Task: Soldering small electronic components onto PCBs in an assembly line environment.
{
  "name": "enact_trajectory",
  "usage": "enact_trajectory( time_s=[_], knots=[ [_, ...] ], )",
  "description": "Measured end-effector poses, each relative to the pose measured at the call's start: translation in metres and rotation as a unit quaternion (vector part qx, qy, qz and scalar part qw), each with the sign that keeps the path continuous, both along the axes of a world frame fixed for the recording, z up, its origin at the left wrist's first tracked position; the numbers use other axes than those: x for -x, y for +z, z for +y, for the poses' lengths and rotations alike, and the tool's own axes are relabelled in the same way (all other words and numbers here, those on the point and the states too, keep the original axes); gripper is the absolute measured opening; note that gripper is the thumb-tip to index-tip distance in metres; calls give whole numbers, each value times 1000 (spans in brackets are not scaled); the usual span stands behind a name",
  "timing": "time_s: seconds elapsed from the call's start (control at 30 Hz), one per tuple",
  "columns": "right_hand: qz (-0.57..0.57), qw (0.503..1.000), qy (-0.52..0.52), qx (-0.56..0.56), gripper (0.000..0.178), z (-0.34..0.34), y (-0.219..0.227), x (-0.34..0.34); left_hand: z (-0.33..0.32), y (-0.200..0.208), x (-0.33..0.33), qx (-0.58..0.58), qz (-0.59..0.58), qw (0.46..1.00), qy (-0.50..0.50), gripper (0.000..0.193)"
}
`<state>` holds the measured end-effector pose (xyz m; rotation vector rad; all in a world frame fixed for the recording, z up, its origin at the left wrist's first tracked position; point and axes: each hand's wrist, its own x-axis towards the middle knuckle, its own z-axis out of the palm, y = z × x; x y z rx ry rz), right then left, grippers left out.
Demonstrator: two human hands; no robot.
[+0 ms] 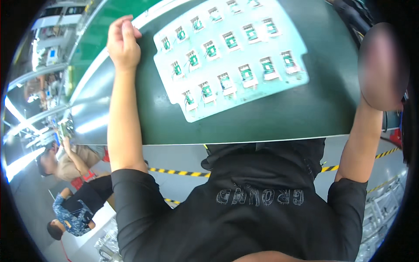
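My left hand (124, 46) lies at the left part of the dark green table, apart from the tray. Its fingers are curled in and the thumb rests along them; nothing shows in its grip. At the far right is my right hand (382, 72), so blurred that its fingers cannot be made out. Between the two hands lies a pale turquoise tray (238, 49), slightly tilted in view. Rows of small white units with green circuit boards (247, 75) sit in it, several with thin dark wires. Neither hand touches the tray.
The dark green table (262, 118) has its near edge against my body. Dark cables or equipment (351, 17) stand at the back right. Two people (72, 163) (74, 218) are off to the left. Yellow-and-black tape (179, 173) marks the grey floor.
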<state>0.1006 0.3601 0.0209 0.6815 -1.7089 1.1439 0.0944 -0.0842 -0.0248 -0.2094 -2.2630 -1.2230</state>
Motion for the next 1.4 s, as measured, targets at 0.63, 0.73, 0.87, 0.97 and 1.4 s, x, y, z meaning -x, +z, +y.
enact_trajectory(
  time_s=[0.63,0.73,0.87,0.97,1.4],
  knots=[
    [88,996,1,-14,4,-23,9,-13,82,86,-135,-295,-295,908,32,23],
    [137,989,12,56,2,-29,8,-5,108,92,-133,-273,-221,934,69,28],
    [115,992,19,38,3,-24,8,-8,90,89,-136,-332,-217,918,4,30],
    [72,988,52,123,10,-25,22,-20,74,81,-139,-374,-199,906,13,31],
    [44,997,48,46,6,-29,16,-20,-72,41,-230,-521,-34,823,223,35]
  ],
)
